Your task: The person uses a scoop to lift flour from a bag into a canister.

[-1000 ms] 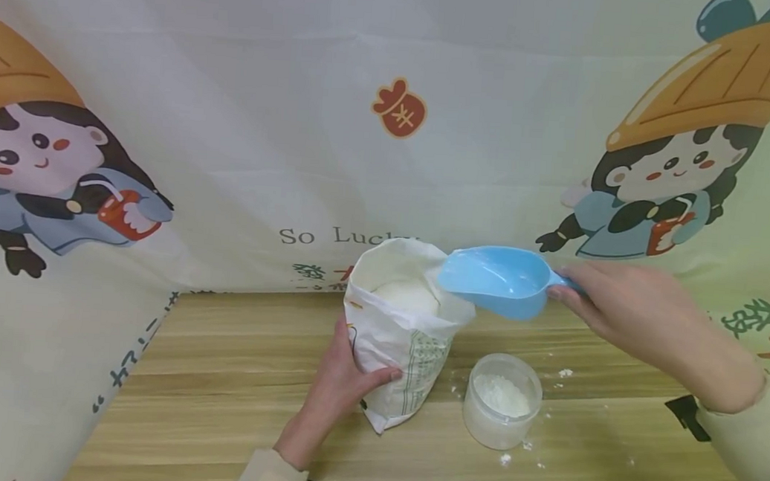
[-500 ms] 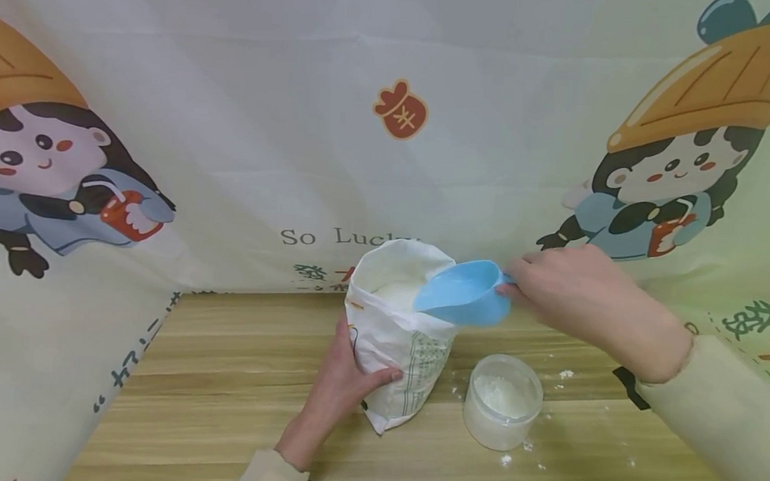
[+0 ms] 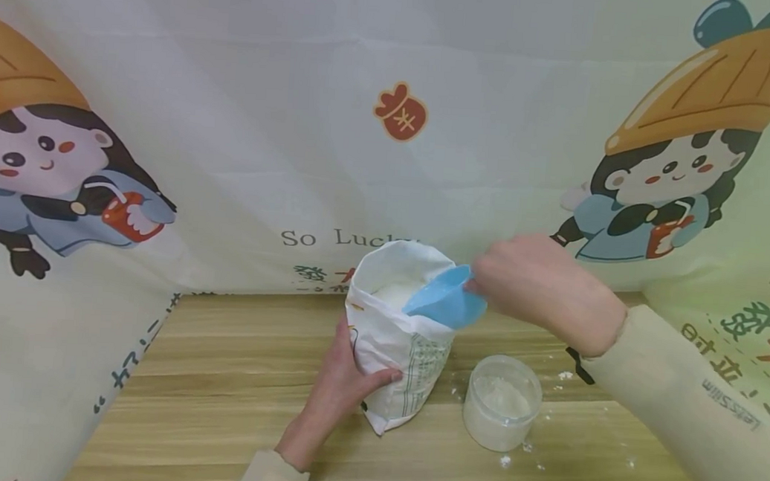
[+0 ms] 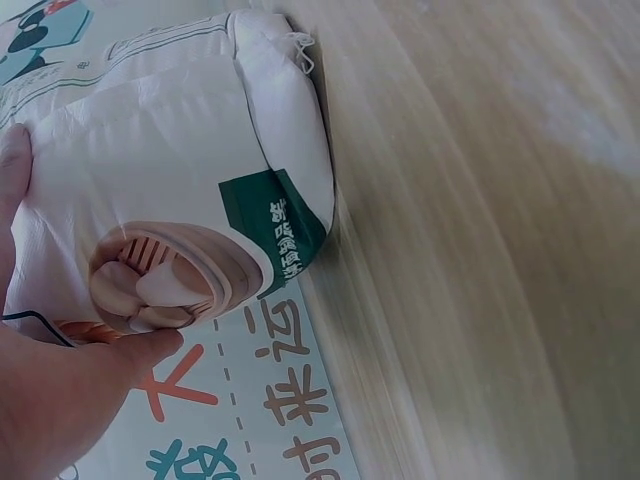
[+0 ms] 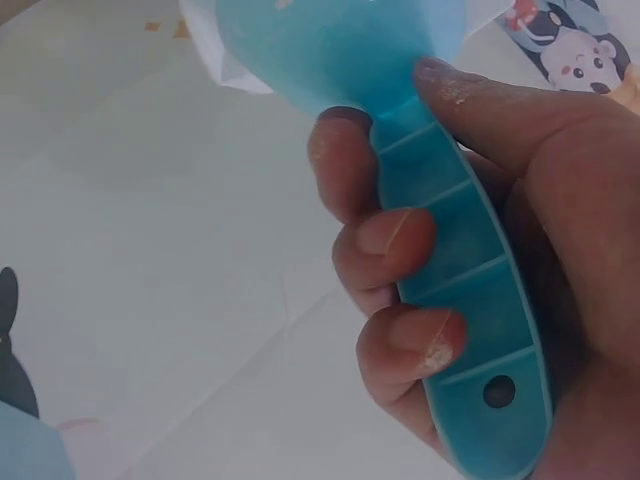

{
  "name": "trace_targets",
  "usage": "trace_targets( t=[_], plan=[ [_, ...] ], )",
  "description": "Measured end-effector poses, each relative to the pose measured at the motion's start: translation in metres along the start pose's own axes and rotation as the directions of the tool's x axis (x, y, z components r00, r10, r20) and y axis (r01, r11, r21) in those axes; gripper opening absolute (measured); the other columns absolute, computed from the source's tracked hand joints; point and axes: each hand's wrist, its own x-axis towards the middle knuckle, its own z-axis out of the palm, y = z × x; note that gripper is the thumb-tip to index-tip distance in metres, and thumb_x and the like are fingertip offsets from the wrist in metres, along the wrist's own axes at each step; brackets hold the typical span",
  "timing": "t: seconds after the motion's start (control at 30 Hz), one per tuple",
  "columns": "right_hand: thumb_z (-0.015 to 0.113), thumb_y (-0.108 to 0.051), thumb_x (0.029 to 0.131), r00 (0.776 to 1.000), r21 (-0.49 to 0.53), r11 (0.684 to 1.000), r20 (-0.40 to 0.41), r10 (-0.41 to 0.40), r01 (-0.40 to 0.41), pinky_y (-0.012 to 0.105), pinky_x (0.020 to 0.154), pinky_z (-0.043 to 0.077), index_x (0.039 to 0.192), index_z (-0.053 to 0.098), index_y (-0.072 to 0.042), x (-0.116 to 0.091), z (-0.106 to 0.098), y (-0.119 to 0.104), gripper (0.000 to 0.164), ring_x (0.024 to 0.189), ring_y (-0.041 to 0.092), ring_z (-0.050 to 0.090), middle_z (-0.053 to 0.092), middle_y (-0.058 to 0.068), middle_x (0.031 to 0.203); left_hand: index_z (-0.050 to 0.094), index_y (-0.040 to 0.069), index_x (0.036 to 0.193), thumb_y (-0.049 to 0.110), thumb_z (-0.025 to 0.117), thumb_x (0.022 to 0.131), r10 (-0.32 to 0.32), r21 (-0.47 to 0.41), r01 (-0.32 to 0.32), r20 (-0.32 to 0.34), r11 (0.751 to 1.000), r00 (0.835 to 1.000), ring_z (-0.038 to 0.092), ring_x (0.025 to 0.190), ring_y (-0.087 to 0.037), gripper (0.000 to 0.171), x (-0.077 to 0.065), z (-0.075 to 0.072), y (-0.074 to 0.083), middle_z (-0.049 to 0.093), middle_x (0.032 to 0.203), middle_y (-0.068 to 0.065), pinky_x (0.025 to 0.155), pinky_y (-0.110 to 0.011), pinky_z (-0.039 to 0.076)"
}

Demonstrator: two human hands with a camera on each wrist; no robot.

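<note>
A white paper flour bag (image 3: 417,362) stands upright with its top open and white flour (image 3: 391,295) inside. My left hand (image 3: 345,379) grips its lower left side, thumb across the front. In the left wrist view, the bag (image 4: 150,150) bears a picture of a bun steamer. My right hand (image 3: 523,280) holds a light blue scoop (image 3: 444,297), whose front end dips into the bag mouth. Its handle (image 5: 460,250) lies in the curled fingers in the right wrist view. A clear round plastic jar (image 3: 495,427), partly filled with flour, stands right of the bag.
Spilled flour (image 3: 506,461) dots the wooden tabletop (image 3: 212,407) around the jar. Behind the bag rises a pale printed cloth (image 3: 285,137), which also covers the left and right sides.
My right hand has moved left, bringing the scoop from above the bag's right rim down into its mouth and tilting it. The left hand, bag and jar stay in place.
</note>
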Motion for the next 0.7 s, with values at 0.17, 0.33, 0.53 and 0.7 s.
trace_targets(
  t=[0.17, 0.33, 0.53, 0.7],
  plan=[
    [0.068, -0.023, 0.098, 0.998, 0.013, 1.0, 0.069, 0.013, -0.014, 0.032, 0.051, 0.04, 0.066, 0.057, -0.017, 0.011, 0.001, -0.006, 0.035, 0.06, 0.019, 0.046, 0.049, -0.002, 0.063, 0.017, 0.009, 0.162, 0.021, 0.099, 0.069, 0.003, 0.004, -0.003, 0.004, 1.0, 1.0, 0.054, 0.129, -0.038, 0.124, 0.0, 0.0, 0.0, 0.051, 0.147, -0.021, 0.11, -0.056, 0.043],
    [0.068, -0.022, 0.098, 0.998, -0.017, 1.0, 0.066, 0.011, -0.01, 0.034, 0.05, 0.043, 0.067, 0.058, -0.015, 0.017, 0.006, -0.01, 0.033, 0.058, 0.019, 0.047, 0.051, -0.001, 0.062, 0.018, 0.01, 0.162, 0.023, 0.098, 0.07, -0.003, 0.0, 0.003, 0.002, 1.0, 1.0, 0.055, 0.127, -0.038, 0.123, -0.001, 0.001, -0.001, 0.052, 0.146, -0.021, 0.109, -0.055, 0.044],
    [0.067, -0.019, 0.098, 0.999, -0.037, 0.999, 0.049, 0.009, -0.007, 0.032, 0.048, 0.04, 0.063, 0.056, -0.015, 0.02, 0.008, -0.013, 0.037, 0.056, 0.017, 0.043, 0.049, -0.001, 0.06, 0.017, 0.012, 0.162, 0.024, 0.098, 0.07, -0.014, 0.003, 0.014, 0.001, 1.0, 1.0, 0.055, 0.127, -0.037, 0.123, 0.0, 0.001, -0.001, 0.052, 0.147, -0.02, 0.109, -0.055, 0.044],
    [0.068, -0.018, 0.097, 0.998, -0.079, 0.997, 0.063, 0.019, -0.014, 0.033, 0.048, 0.044, 0.069, 0.062, -0.015, 0.025, 0.01, -0.019, 0.029, 0.058, 0.017, 0.046, 0.052, 0.0, 0.063, 0.016, 0.011, 0.162, 0.025, 0.098, 0.07, -0.019, 0.016, 0.019, -0.001, 1.0, 1.0, 0.056, 0.127, -0.038, 0.124, -0.001, 0.001, 0.0, 0.052, 0.146, -0.021, 0.109, -0.056, 0.044]
  ],
)
